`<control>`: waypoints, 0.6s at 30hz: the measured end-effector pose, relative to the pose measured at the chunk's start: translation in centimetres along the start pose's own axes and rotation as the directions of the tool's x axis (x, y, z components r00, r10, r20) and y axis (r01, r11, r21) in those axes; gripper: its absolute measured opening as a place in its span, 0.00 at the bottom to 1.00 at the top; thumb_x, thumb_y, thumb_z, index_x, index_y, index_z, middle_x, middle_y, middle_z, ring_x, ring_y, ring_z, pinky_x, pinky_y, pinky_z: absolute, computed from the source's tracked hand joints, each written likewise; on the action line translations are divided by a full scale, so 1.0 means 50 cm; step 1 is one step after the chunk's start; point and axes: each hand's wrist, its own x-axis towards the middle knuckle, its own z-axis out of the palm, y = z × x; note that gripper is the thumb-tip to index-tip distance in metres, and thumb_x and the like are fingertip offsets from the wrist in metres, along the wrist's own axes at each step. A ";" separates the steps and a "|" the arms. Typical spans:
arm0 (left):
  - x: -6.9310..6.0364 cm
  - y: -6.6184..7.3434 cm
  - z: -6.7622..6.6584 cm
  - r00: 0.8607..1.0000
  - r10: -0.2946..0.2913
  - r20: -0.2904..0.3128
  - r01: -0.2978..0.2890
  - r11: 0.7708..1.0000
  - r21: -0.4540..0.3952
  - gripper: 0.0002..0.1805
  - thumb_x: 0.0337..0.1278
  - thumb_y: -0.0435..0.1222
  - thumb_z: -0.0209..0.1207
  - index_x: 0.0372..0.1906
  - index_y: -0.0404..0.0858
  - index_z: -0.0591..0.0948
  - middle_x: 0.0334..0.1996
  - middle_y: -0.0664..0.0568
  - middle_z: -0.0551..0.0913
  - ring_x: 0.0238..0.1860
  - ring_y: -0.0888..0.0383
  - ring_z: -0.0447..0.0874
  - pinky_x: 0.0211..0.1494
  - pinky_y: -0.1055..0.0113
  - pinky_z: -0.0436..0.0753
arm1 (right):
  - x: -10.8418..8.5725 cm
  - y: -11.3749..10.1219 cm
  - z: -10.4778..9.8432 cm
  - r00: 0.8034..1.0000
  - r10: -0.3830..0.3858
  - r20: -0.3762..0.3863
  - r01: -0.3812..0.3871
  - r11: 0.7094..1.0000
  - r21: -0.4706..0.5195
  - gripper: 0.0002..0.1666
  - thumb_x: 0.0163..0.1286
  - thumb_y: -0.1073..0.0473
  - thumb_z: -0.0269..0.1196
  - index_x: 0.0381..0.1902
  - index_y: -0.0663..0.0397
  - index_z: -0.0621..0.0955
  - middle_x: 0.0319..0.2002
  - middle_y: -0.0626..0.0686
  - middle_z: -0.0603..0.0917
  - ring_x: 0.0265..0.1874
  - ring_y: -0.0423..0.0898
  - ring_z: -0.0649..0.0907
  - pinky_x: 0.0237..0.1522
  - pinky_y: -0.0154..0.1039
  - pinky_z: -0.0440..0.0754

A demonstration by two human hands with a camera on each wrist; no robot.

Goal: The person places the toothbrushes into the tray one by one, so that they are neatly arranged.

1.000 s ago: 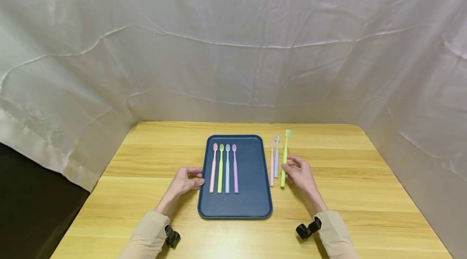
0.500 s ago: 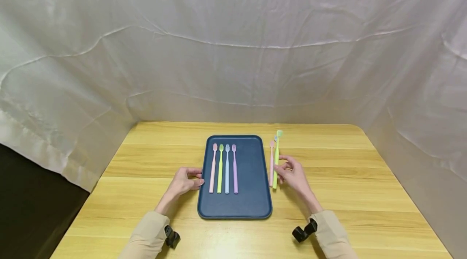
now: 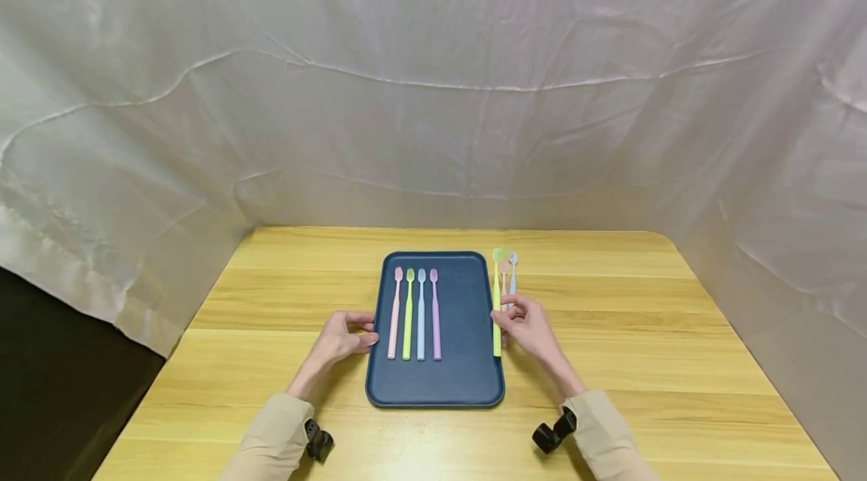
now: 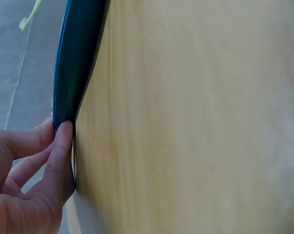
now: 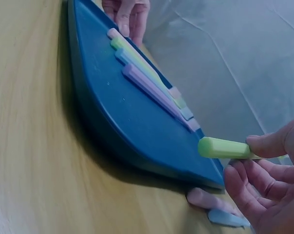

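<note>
My right hand [image 3: 531, 327] has just carried a yellow-green toothbrush [image 3: 497, 315] leftward past a loose pink toothbrush [image 3: 504, 268] and a loose blue toothbrush [image 3: 512, 270], and it is now above the tray's right edge, pinched between thumb and fingers. I judge this as mid-transfer: the row of four toothbrushes [image 3: 421, 319] lies along the left half of the tray [image 3: 467, 383], and this one is not among them. My left hand [image 3: 342, 336] stays at the tray's left edge, well apart from my right.

The left wrist view shows what the head view barely does: that hand's digits pinching the rim. The right wrist view reveals the loose pair's handle ends, hidden behind my hand from above, on the table [image 3: 677, 360] just outside the tray's right edge.
</note>
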 end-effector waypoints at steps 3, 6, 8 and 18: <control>-0.002 0.001 -0.001 1.000 0.003 0.009 -0.003 1.000 0.005 0.23 0.54 0.20 0.65 0.57 0.20 0.79 0.44 0.33 0.85 0.35 0.56 0.86 0.42 0.61 0.93 | 0.002 -0.001 0.009 1.000 0.005 0.008 -0.005 1.000 -0.004 0.22 0.67 0.69 0.65 0.56 0.75 0.75 0.24 0.57 0.82 0.16 0.43 0.79 0.18 0.37 0.84; -0.003 0.001 -0.001 1.000 0.012 0.018 -0.012 1.000 0.008 0.23 0.54 0.21 0.66 0.57 0.20 0.78 0.44 0.32 0.84 0.36 0.56 0.86 0.43 0.60 0.93 | 0.003 -0.003 0.018 1.000 0.004 0.009 -0.004 1.000 -0.029 0.21 0.67 0.68 0.66 0.55 0.73 0.76 0.23 0.55 0.82 0.16 0.44 0.79 0.16 0.36 0.83; -0.004 0.002 -0.001 1.000 0.012 0.014 -0.012 1.000 0.006 0.24 0.53 0.21 0.66 0.57 0.20 0.79 0.44 0.31 0.84 0.36 0.55 0.86 0.42 0.60 0.93 | 0.003 -0.004 0.024 1.000 0.003 0.005 -0.003 0.999 -0.051 0.20 0.67 0.67 0.66 0.54 0.72 0.77 0.23 0.54 0.81 0.16 0.44 0.78 0.16 0.35 0.81; -0.004 0.003 0.000 1.000 0.014 0.010 -0.014 1.000 0.010 0.23 0.54 0.20 0.66 0.57 0.20 0.79 0.44 0.32 0.84 0.36 0.56 0.86 0.42 0.60 0.93 | 0.009 -0.010 0.053 1.000 -0.017 -0.016 0.015 0.991 -0.130 0.18 0.65 0.67 0.68 0.50 0.70 0.79 0.24 0.58 0.85 0.15 0.43 0.80 0.17 0.37 0.85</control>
